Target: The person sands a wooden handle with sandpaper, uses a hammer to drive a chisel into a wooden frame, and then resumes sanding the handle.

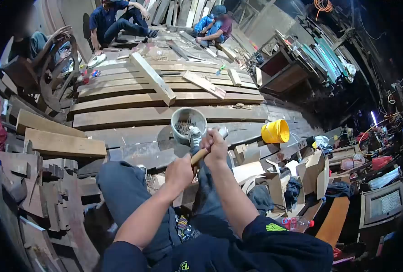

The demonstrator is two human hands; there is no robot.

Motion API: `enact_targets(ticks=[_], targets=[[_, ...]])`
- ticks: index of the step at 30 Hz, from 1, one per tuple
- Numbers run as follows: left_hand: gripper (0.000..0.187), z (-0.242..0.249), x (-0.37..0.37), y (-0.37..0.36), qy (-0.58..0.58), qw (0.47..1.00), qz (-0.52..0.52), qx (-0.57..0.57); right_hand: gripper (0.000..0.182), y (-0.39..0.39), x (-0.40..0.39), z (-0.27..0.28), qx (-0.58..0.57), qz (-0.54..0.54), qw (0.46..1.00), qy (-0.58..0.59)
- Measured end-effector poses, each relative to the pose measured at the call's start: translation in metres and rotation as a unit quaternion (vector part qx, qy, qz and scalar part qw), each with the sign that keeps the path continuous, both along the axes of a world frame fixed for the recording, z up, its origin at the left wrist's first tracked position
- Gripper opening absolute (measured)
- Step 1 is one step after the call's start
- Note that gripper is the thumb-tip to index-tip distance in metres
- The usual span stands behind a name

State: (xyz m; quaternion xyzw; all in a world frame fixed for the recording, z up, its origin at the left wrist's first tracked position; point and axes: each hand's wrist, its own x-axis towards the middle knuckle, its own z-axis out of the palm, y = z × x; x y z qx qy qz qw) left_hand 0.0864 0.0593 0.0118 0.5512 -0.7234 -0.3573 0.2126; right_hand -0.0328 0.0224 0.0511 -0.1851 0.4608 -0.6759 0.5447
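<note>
A wooden handle [199, 157] runs between my two hands, low over my legs. My left hand [180, 172] is wrapped round its lower part. Higher up, my right hand [214, 146] grips the same handle near a pale metal-looking head [223, 132], which looks like a hammer's. Just beyond my hands stands a round grey bucket [176, 131] with many nails or thin metal pieces [184, 126] inside. A yellow bucket [274, 132] lies tilted to the right of it.
Long wooden beams [133, 117] lie across the floor ahead, with loose boards [152, 79] on top. Cut planks [65, 143] are stacked at left. Open cardboard boxes [311, 171] and a plastic bottle [297, 223] are at right. Several people [120, 22] sit at the back.
</note>
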Motion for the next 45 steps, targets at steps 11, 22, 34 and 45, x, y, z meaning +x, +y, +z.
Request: enact_targets(ticks=[11, 22, 34, 45], targets=[[0.028, -0.008, 0.011, -0.002, 0.512, 0.552, -0.245, 0.61, 0.012, -0.025, -0.012, -0.01, -0.244, 0.47, 0.756, -0.384], [0.028, 0.005, 0.011, -0.004, 0.273, 0.93, -0.034, 0.243, 0.016, -0.013, -0.001, 0.006, -0.073, 0.253, 0.961, -0.079], [0.02, 0.006, 0.002, 0.0, 0.09, 0.994, 0.052, -0.022, 0.014, -0.016, 0.022, -0.002, -0.005, -0.028, 0.997, 0.078], [0.022, 0.034, 0.013, 0.008, 0.375, 0.775, -0.003, 0.508, 0.023, 0.0, -0.011, 0.005, -0.116, 0.322, 0.902, -0.264]])
